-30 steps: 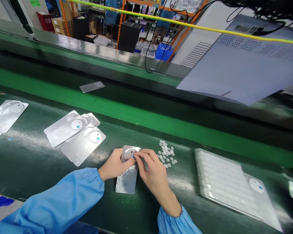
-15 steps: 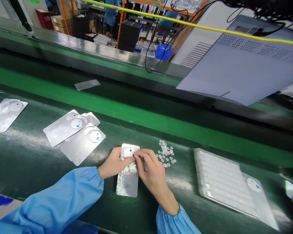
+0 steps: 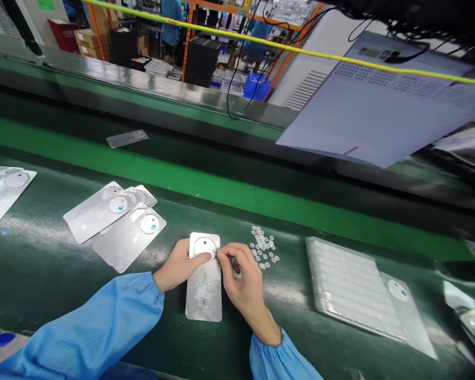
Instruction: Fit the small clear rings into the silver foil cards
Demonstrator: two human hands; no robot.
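A thin silvery rectangular panel (image 3: 204, 301), with a white round area and a small dark hole near its upper end, lies in front of me. My left hand (image 3: 182, 264) grips its left edge, the thumb pressed on the lower part of the white area. At the panel's right edge, beside that thumb, my right hand (image 3: 241, 272) is closed in a pinch; whatever its fingertips hold is too small to make out. Small clear round discs (image 3: 263, 243) lie scattered just beyond my right hand.
Similar overlapping panels (image 3: 129, 237) lie to the left, several with blue marks, and more panels (image 3: 8, 192) at the far left. One panel (image 3: 122, 139) rests across the green strip. A stack of clear trays (image 3: 348, 285) stands right, beside another panel (image 3: 411, 322). A sheet (image 3: 364, 116) hangs above.
A blue bit visible at my right fingertips before no longer shows there. The right fingertips have shifted slightly off the white area to the panel's edge. The whole view has moved a little.
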